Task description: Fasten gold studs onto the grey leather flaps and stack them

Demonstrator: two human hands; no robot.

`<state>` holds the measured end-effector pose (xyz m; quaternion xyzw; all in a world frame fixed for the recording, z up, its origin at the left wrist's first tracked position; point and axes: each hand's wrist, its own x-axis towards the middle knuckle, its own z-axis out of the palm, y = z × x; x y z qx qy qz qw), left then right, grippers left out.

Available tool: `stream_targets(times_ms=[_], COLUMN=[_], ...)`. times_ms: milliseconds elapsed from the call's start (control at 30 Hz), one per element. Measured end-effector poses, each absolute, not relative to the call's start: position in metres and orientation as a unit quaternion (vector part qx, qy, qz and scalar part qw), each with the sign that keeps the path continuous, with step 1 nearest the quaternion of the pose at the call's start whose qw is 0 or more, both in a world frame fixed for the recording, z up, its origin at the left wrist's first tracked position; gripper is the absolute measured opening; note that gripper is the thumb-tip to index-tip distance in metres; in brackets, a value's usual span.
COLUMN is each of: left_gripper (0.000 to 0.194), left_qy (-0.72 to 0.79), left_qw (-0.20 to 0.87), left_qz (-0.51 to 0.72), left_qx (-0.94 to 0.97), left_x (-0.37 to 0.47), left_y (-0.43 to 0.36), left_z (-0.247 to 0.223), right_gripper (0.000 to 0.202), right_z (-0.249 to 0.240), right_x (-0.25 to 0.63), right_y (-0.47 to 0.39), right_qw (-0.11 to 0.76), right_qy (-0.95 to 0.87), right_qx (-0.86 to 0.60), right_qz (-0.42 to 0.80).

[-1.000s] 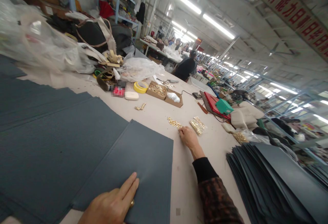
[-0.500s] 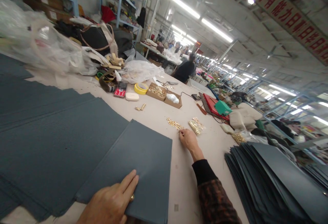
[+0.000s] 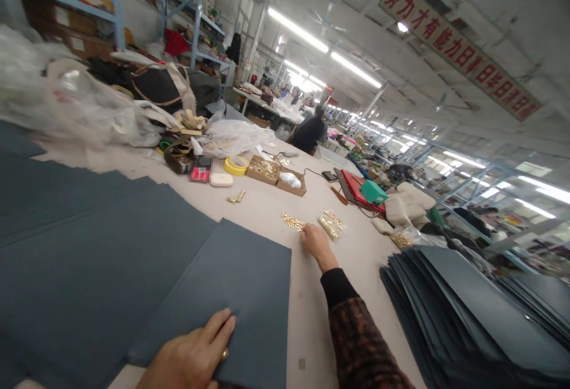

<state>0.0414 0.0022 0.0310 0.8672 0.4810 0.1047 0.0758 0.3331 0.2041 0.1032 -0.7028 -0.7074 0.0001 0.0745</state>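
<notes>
My left hand lies with its fingers stretched out on a dark blue-grey panel, and a ring shows on one finger. This panel overlaps other sheets of the same colour to the left. My right hand is on the pale table at the near end of a small pile of gold metal pieces. Its fingertips are pinched together; whatever is between them is too small to make out. Just right of the pile is a clear bag of gold pieces.
Along the back are yellow tape, a cardboard box of gold hardware and crumpled plastic. A tall stack of dark panels stands at the right. Behind it are a red item and a green box.
The view has shifted slightly, so the table things sit a little further left. My right hand stays pinched by the gold pile, and my left hand stays on the panel.
</notes>
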Motion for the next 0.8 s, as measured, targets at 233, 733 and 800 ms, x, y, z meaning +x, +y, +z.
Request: stream_targets(times_ms=[233, 733, 800], left_gripper=[0.05, 0.031, 0.03], left_qy=[0.477, 0.467, 0.468], left_qw=[0.125, 0.138, 0.145], left_qz=[0.094, 0.114, 0.117], left_qx=[0.865, 0.866, 0.864], left_x=[0.044, 0.041, 0.041], left_y=[0.001, -0.002, -0.002], left_z=[0.069, 0.067, 0.067], right_gripper=[0.027, 0.017, 0.018], right_z=[0.095, 0.102, 0.103], right_x=[0.272, 0.204, 0.201], right_y=[0.12, 0.078, 0.079], right_qw=[0.138, 0.059, 0.047], right_qy=[-0.754, -0.793, -0.782], right_qx=[-0.562, -0.508, -0.523], right_qz=[0.31, 0.33, 0.335])
